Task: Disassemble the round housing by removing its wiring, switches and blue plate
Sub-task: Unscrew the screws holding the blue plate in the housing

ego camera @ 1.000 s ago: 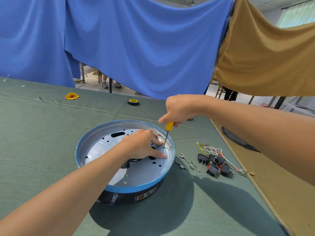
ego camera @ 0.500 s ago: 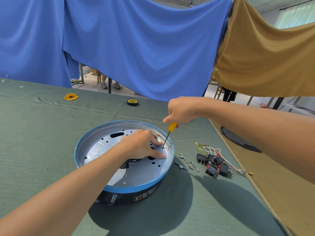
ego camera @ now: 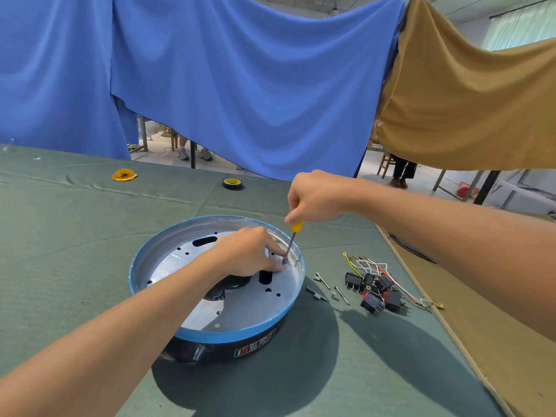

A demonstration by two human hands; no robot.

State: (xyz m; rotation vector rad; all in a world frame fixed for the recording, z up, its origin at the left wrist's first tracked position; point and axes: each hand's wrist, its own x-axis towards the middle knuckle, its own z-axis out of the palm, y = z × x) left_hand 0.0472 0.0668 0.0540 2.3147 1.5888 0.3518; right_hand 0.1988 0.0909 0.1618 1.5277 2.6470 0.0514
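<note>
While the right hand (ego camera: 316, 197) works from above the far-right edge of the round housing (ego camera: 228, 352), the left hand (ego camera: 246, 251) sits inside it.

Right hand: fist clenched round the yellow handle of the screwdriver (ego camera: 293, 236), knuckles up, forearm coming in from the right of the housing. The shaft tilts slightly and its tip is down on the plate floor, just inside the housing's far-right rim.

Left hand: palm down on the blue plate (ego camera: 210, 337), fingers loosely bent, forearm crossing the housing's near-left edge. The index tip and thumb tip sit either side of the screwdriver tip. Can't tell whether they pinch anything or just press on the metal.

The housing is a black body sitting flat on the green-covered table (ego camera: 75, 236), label on its near side. The blue plate is seated on top of it, with a silver inner face, several holes and slots, and a blue outer rim.

Already out, on the cloth right of the housing: loose screws (ego camera: 325, 281) just beside the rim, then a pile of black switches (ego camera: 373, 291) with the wiring (ego camera: 370, 266) in white, red and yellow-green on its far side.

Well beyond the housing there is a tape roll (ego camera: 232, 183), and far-left of it a yellow scrap (ego camera: 124, 175).
</note>
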